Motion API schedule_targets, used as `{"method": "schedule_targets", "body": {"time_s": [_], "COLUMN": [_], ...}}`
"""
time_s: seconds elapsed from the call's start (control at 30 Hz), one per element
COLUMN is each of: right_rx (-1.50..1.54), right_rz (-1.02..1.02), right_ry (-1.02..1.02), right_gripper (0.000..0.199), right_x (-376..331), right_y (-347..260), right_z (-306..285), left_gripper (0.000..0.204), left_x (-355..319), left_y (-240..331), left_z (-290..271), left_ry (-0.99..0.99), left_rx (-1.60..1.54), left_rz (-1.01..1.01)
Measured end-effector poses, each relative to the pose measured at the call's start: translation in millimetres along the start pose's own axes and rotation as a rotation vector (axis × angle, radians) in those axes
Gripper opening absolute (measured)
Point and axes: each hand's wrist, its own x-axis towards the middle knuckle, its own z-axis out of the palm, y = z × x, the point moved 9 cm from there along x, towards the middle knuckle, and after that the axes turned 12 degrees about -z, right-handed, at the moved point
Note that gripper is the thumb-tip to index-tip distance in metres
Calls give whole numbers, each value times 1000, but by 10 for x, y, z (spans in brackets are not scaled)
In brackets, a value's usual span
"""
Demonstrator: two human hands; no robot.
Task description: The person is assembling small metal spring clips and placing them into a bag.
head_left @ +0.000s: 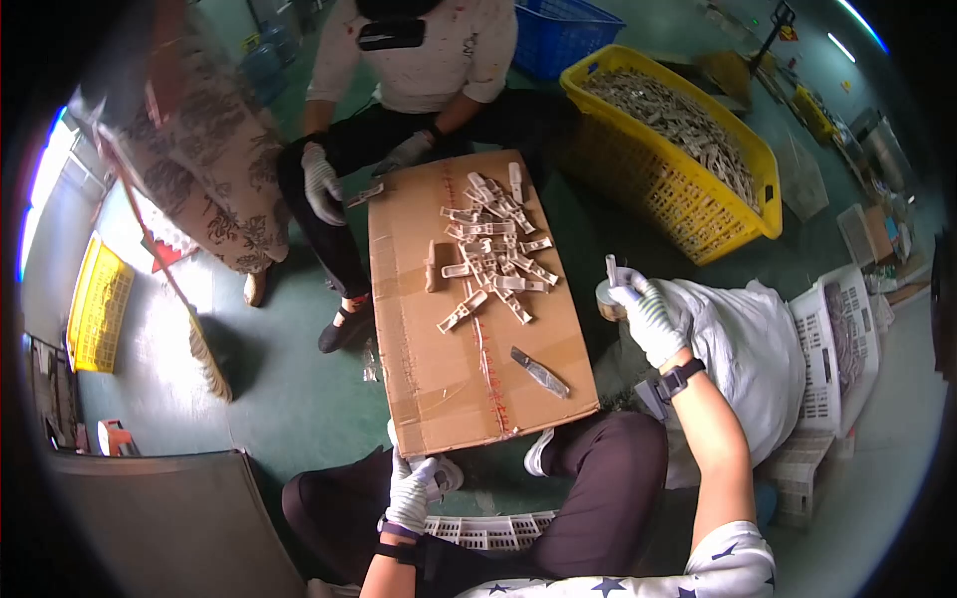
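Note:
My right hand (650, 321), in a striped white glove, is raised right of the cardboard box (419, 349). Its closed fingers hold a small pale plastic piece (611, 266) upright. Just below those fingers shows a round thing like a tape roll (607, 300); whether the hand touches it, I cannot tell. My left hand (408, 495), gloved too, is closed at the box's near left corner, and what it grips is hidden. On the box lie a heap of pale plastic clip-like parts (490, 239), a brown block-like piece (436, 266) and a folding knife (539, 372).
Across the box sits a co-worker with gloved hands (321, 184), near another knife-like tool (365, 194). A yellow basket (688, 214) full of parts stands far right. A white sack (743, 334) and white crate (822, 384) are at right. A broom (207, 354) stands left.

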Motion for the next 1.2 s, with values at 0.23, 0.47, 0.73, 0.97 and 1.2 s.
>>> {"method": "schedule_targets", "body": {"time_s": [0.23, 0.47, 0.73, 0.97, 1.2], "right_rx": [-336, -318, -384, -369, -238], "right_rz": [-229, -272, -324, -381, -81], "right_ry": [60, 158, 65, -104, 99], "right_gripper": [12, 22, 13, 27, 36], "right_x": [747, 988, 915, 819, 412], "right_y": [75, 442, 489, 322, 390], "right_z": [681, 766, 1262, 1169, -24], "left_gripper": [74, 76, 75, 76, 61], "left_x": [64, 127, 31, 30, -53], "left_y": [-50, -118, -24, -46, 73], "left_z": [-80, -223, -67, -48, 47], "left_ry": [-27, -34, -72, -96, -29], "left_rx": [8, -4, -23, 14, 37], "left_rz": [-14, 47, 16, -21, -23]}}
